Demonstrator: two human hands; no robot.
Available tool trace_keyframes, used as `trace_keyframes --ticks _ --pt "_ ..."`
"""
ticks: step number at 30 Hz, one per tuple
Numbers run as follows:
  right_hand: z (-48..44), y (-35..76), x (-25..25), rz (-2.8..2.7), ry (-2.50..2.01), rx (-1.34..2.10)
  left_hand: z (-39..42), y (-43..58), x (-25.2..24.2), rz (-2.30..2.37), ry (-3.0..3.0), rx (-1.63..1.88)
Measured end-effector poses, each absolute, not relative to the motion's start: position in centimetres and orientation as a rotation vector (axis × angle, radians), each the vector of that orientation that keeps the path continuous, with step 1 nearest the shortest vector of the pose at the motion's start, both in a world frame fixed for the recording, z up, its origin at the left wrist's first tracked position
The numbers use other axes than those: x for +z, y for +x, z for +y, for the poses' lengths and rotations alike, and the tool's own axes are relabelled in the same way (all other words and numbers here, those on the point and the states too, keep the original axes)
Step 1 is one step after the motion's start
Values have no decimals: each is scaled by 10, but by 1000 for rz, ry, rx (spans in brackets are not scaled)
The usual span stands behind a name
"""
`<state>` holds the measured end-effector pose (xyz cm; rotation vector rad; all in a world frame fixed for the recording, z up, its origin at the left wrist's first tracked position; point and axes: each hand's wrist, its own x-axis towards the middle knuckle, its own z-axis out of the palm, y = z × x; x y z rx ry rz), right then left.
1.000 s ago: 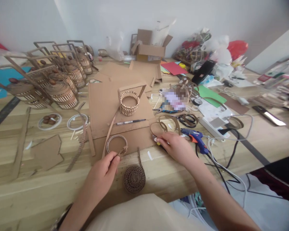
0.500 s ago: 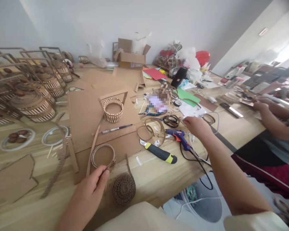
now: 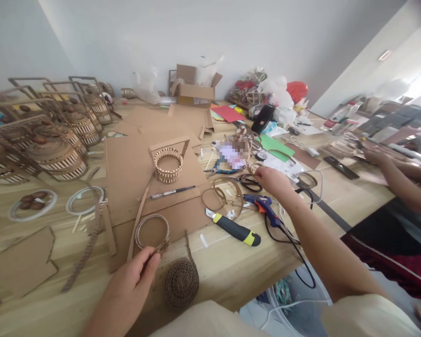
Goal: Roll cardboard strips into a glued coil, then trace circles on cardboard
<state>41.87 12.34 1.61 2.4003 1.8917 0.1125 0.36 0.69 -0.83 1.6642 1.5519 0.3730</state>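
My left hand [image 3: 133, 281] pinches the near end of a thin cardboard ring [image 3: 152, 231] that lies on a brown cardboard sheet [image 3: 133, 164]. A coiled cardboard disc [image 3: 181, 283] lies just right of that hand. My right hand [image 3: 272, 180] reaches out over the table with its fingers bent down at a pair of black scissors [image 3: 249, 180]; I cannot see whether they grip it. A blue glue gun [image 3: 264, 206] lies under my right wrist. A yellow and black utility knife [image 3: 235, 229] rests free on the table.
A small slatted basket [image 3: 168, 164] and a pen [image 3: 171, 192] sit on the cardboard sheet. Several finished baskets [image 3: 56, 154] crowd the left. A cardboard box [image 3: 194, 89] and bags stand at the back. Another person's arm [image 3: 393, 173] works at the right.
My right hand left the utility knife on the table and moved back and right to the scissors. My left hand kept its pinch on the ring. The view swung to the right.
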Motion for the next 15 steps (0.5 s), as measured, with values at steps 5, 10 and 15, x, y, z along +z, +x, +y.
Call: trace_keyframes --ticks 5,10,15 --pt "139 407 34 1986 2516 307 11 5 -10 1535 1708 363" --pt "160 416 25 2116 2475 250 11 -2 -19 1559 1710 329" --pt "150 442 -5 2078 2300 -7 9 -2 -16 1553 1685 277"
